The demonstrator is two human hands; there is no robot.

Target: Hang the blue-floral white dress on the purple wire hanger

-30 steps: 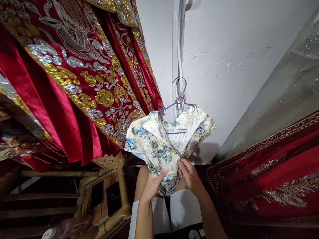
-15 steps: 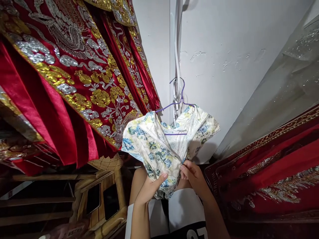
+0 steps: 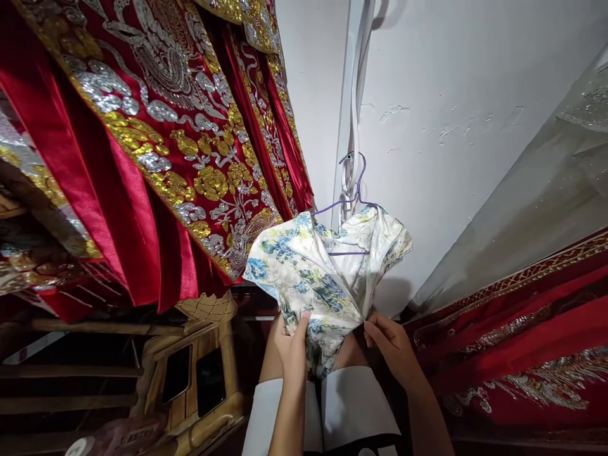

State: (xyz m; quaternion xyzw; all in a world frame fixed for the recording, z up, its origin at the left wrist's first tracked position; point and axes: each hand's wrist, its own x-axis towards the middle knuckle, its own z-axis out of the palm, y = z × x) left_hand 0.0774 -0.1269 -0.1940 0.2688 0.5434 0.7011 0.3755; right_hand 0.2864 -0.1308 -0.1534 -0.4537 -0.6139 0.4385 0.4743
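A short-sleeved floral dress [image 3: 327, 285], white with blue, green and yellow flowers, hangs by its shoulders on a purple wire hanger [image 3: 361, 177]. Its front is open at the neck, and the lower part bunches over my knees. My left hand [image 3: 293, 339] grips the cloth at the waist on the left side, the thumb on top and the other fingers behind. With thumb and fingertips, my right hand [image 3: 384, 335] pinches the edge of the front opening at its lower right. What lies behind the cloth at either hand is hidden.
Red robes [image 3: 190, 145] with gold and silver embroidery hang at left. A bamboo chair [image 3: 228, 354] stands lower left, near a pink bottle [image 3: 128, 437]. White straps [image 3: 355, 107] run down the white wall [image 3: 456, 76]. Red beaded fabric [image 3: 546, 354] fills the right side.
My right hand has drawn the edge of the dress opening to the right, pulling the front taut. My left hand still grips the waist cloth. The view has shifted slightly.
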